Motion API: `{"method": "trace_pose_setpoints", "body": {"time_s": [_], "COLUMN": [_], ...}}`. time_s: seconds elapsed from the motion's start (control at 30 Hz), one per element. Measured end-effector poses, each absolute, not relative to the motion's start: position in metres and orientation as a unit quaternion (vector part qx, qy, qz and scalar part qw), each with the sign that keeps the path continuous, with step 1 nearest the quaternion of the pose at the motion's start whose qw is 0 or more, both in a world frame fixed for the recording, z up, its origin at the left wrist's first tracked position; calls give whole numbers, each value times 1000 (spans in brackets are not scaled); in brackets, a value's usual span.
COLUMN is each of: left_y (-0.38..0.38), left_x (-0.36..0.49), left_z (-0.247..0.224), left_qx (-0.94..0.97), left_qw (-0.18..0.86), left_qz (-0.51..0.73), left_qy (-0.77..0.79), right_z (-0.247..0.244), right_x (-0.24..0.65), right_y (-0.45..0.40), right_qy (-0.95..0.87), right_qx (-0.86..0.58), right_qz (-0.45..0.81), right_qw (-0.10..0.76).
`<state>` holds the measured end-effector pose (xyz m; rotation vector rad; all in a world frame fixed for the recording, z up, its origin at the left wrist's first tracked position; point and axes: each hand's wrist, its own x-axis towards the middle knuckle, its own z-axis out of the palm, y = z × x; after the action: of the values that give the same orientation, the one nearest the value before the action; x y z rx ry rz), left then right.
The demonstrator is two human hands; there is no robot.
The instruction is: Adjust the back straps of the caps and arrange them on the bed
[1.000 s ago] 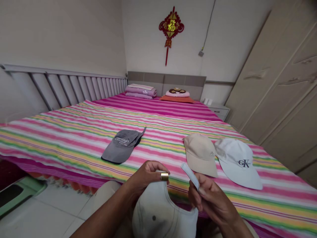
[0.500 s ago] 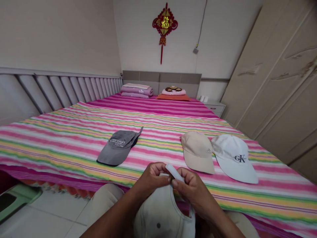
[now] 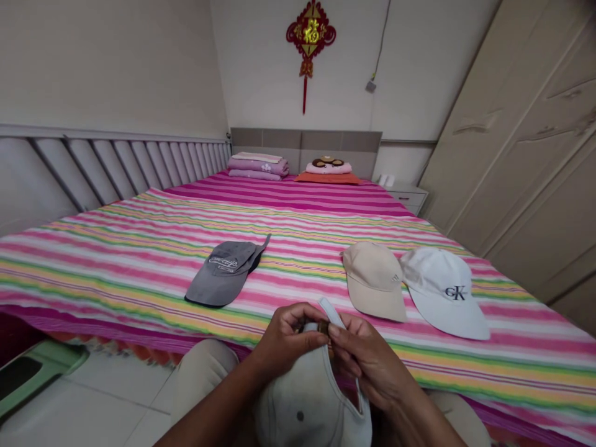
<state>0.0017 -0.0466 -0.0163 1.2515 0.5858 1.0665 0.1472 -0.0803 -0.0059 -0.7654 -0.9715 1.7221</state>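
A pale grey-green cap [image 3: 302, 397] rests at my lap, its back strap and opening turned up toward the bed. My left hand [image 3: 291, 341] pinches the left side of the strap near a small brassy buckle. On the other side, my right hand [image 3: 365, 357] grips the strap [image 3: 331, 312], whose loose end sticks up between my hands. On the bed lie a dark grey cap [image 3: 226, 273] at left, a beige cap [image 3: 375, 279] right of centre, and a white cap [image 3: 444, 292] touching or nearly touching the beige one.
The striped bedspread [image 3: 153, 248] spans the bed. Folded purple bedding [image 3: 258, 167] and an orange-and-pink pile [image 3: 328, 177] lie by the headboard [image 3: 335, 141]. A green stool [image 3: 41, 372] stands at lower left. Wardrobe doors [image 3: 526, 155] rise at right.
The strap's end has shifted and shows less between my fingers; the brassy buckle is more visible. My right hand has turned slightly, its lower fingers now showing. The view has tilted down slightly.
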Motion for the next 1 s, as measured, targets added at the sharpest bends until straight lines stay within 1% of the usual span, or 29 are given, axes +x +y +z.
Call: {"method": "trace_pose_setpoints", "body": {"time_s": [0.17,0.37,0.53,1.0], "left_y": [-47,-43,-41,-41], "left_x": [3,7,11,12], "left_z": [-26,-41,-43,-44], "left_qx": [427,328,285,303], "left_qw": [748,806,806,789], "left_qz": [454,460,483,492], "left_qy": [227,177,190,210], "right_z": [0,-2,-5,-8], "right_x": [147,146,144,138], "right_y": [-86,-91,-93,-94], "right_qy": [-371,-330,-327,-325], "right_qx": [-334,-347,-337,-339], "right_qz": [694,703,730,740], "right_qw": [519,526,497,482]}}
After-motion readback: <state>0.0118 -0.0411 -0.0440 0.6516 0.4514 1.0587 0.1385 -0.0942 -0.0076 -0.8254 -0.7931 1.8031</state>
